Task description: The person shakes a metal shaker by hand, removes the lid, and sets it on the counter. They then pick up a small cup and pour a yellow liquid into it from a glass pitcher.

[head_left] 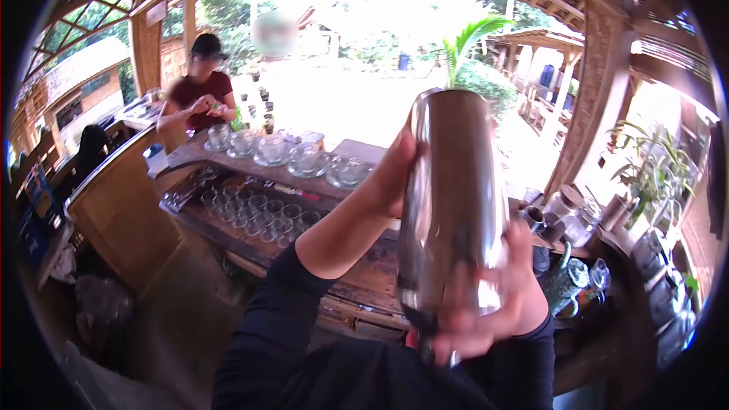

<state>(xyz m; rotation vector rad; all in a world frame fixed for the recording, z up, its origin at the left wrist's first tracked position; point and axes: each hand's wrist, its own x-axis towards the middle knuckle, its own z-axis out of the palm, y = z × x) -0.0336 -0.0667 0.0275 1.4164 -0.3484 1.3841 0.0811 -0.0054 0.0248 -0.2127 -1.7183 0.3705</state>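
Observation:
A shiny steel cocktail shaker (456, 182) is raised close in front of me, standing nearly upright with a slight tilt. My left hand (399, 175) grips its upper left side, the fingers mostly hidden behind the metal. Around the lower right part is my right hand (486, 304), closed on it and smeared by motion. The shaker's lower end is blurred and partly covered by the right fingers. Beyond my left forearm, several round glass jars (307, 161) line the counter's upper shelf.
Rows of drinking glasses (258, 212) stand on the lower wooden counter (364, 269). Across it at the left, a person in a dark red shirt (228, 91) holds their hands together. At the right are glass jars (581, 228), a green patterned pitcher (566, 285) and metal containers (668, 296).

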